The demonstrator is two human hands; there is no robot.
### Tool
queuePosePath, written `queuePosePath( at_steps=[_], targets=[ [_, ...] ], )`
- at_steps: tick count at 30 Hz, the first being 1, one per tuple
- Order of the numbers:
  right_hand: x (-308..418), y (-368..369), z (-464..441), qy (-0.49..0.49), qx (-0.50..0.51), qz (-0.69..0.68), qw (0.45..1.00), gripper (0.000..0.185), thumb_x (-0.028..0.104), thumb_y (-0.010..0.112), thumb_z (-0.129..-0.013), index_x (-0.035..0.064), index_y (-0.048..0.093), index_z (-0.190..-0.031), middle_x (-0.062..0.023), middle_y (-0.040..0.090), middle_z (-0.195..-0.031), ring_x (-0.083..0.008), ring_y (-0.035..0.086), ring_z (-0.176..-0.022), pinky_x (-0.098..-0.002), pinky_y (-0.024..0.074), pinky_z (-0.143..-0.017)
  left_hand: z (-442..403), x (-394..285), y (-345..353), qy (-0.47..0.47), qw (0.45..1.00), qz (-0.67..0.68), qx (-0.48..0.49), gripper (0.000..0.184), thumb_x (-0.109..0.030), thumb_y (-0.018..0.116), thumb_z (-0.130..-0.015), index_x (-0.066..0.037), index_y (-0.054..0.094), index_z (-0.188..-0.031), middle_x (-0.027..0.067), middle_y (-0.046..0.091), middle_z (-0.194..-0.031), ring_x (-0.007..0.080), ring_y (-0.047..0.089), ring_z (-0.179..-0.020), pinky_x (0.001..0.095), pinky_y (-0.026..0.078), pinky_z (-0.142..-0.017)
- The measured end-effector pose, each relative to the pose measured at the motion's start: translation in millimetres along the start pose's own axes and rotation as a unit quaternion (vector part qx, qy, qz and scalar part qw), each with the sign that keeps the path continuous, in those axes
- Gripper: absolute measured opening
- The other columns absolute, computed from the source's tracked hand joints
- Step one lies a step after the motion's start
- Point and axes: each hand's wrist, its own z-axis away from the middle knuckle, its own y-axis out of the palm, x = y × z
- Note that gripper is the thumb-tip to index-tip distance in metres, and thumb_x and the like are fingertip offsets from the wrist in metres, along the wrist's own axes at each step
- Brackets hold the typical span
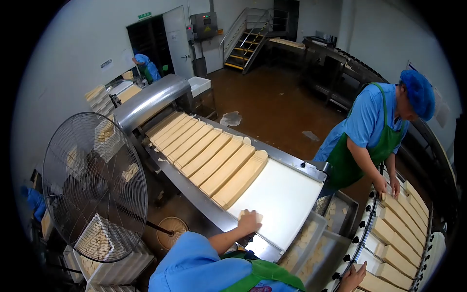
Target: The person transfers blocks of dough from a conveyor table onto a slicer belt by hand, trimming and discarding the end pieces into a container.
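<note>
My left hand (249, 221) is at the near edge of the white conveyor belt (279, 194), its fingers closed around a small cream-coloured piece (259, 217) that mostly hides behind them. A row of long cream-coloured slabs (241, 170) lies side by side on this belt, beyond that hand. Low on the right, my right hand (353, 277) grips the end of a cream-coloured block (359, 266) at the near rail of a second conveyor (373, 260). More long blocks (396, 233) lie in rows there.
A co-worker (372, 131) in a green apron handles blocks at the second conveyor's far end. Bins of scraps (311, 243) stand between the conveyors. To the left are a large caged fan (95, 187) and stacked trays (116, 272). A metal hood (153, 100) spans the first belt.
</note>
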Motion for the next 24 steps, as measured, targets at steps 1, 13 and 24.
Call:
queuePosePath(
  at_steps=[1, 13, 24],
  targets=[
    [-1, 1, 1, -0.002, -0.008, -0.001, 1.000, 0.024, 0.024, 0.062, -0.082, 0.0207, 0.071, -0.104, -0.0189, 0.046, -0.138, -0.0412, 0.052, -0.109, -0.0480, 0.0470, -0.088, -2, -6, 12, 0.031, 0.999, 0.031, 0.010, 0.066, -0.036, 0.068, -0.075, 0.000, 0.043, -0.125, 0.0263, 0.048, -0.118, 0.0416, 0.051, -0.107, 0.0475, 0.044, -0.092],
    [23, 30, -6, 0.234, 0.016, 0.090, 0.968, 0.016, 0.016, 0.064, -0.078, 0.0161, 0.071, -0.092, -0.0106, 0.055, -0.129, -0.0303, 0.055, -0.113, -0.0516, 0.0405, -0.092, 33, 7, -9, 0.213, 0.937, 0.278, 0.008, 0.029, -0.014, 0.057, -0.087, -0.004, 0.057, -0.114, 0.0170, 0.055, -0.108, 0.0320, 0.059, -0.092, 0.0374, 0.048, -0.083],
    [283, 11, -23, -0.144, 0.035, -0.322, 0.935, 0.027, -0.002, 0.062, -0.068, 0.0092, 0.068, -0.091, -0.0157, 0.060, -0.114, -0.0348, 0.050, -0.113, -0.0446, 0.0350, -0.098, 42, 138, -66, -0.046, 0.927, 0.247, -0.277, 0.040, -0.013, 0.059, -0.085, 0.002, 0.047, -0.120, 0.0221, 0.047, -0.112, 0.0330, 0.051, -0.096, 0.0386, 0.043, -0.086]
  ],
)
